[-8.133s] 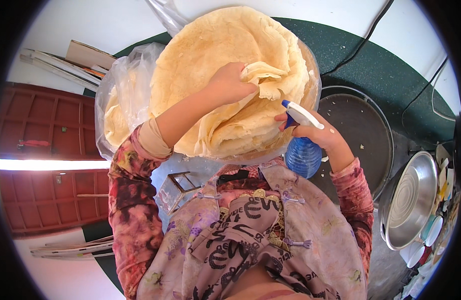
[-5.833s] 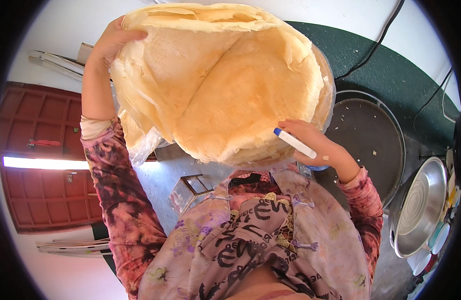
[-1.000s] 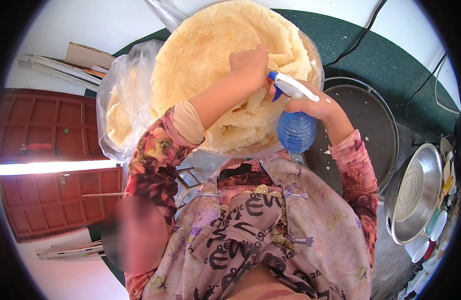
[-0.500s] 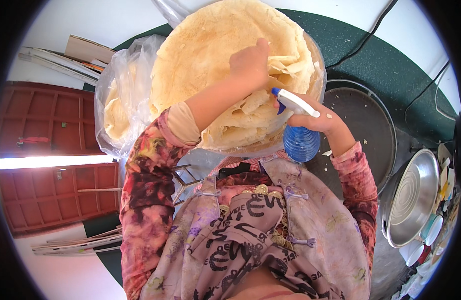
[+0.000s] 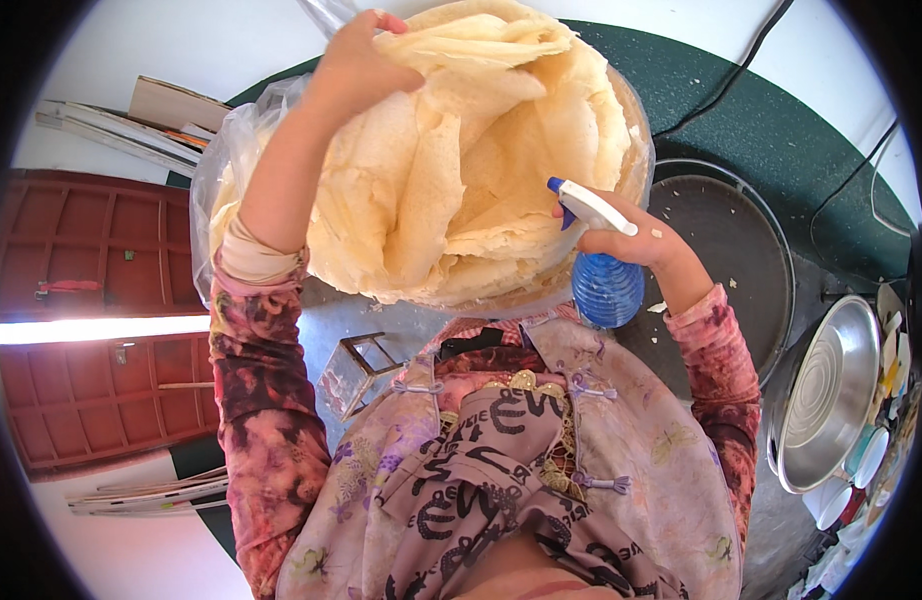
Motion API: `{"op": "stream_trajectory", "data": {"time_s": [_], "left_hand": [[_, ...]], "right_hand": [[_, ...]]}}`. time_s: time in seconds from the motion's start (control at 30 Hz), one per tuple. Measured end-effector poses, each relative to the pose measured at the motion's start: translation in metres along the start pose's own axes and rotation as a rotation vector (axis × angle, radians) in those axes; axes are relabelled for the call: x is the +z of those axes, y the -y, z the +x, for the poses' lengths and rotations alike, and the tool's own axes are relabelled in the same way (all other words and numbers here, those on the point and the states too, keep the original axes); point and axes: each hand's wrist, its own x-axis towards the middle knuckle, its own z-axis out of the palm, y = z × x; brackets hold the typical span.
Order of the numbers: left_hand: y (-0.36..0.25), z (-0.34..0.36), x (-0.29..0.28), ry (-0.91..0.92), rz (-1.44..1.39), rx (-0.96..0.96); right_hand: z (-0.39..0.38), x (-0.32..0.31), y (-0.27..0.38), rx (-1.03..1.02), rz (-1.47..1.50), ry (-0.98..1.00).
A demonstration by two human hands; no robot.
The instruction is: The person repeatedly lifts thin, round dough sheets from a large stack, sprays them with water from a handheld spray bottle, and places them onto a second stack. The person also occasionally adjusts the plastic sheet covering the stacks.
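thin flatbread sheets (image 5: 386,205) lie heaped in front; the left hand (image 5: 359,72) pinches their folded edge, seemingly holding it back; the right hand (image 5: 643,243) wraps the blue spray bottle (image 5: 609,292), likely for trigger reach, beside the dark pan (image 5: 726,255).

Black lettering (image 5: 506,412) runs over the mauve-brown cloth (image 5: 521,503) on my front, at six o'clock, large bold characters mixed with rows of much smaller ones. Folds bend and cut the lines toward five and seven o'clock, leaving fragments rather than whole words; it is the only print I can make out around me.
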Motion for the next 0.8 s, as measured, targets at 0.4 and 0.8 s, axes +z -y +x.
{"op": "stream_trajectory", "data": {"time_s": [0.4, 0.8], "left_hand": [[0.066, 0.013, -0.083, -0.031, -0.363, -0.173], [0.061, 0.010, -0.056, -0.068, -0.217, -0.054]], "right_hand": [[0.017, 0.006, 0.001, 0.021, -0.051, 0.004], [0.060, 0.022, 0.071, 0.075, -0.149, 0.107]]}}
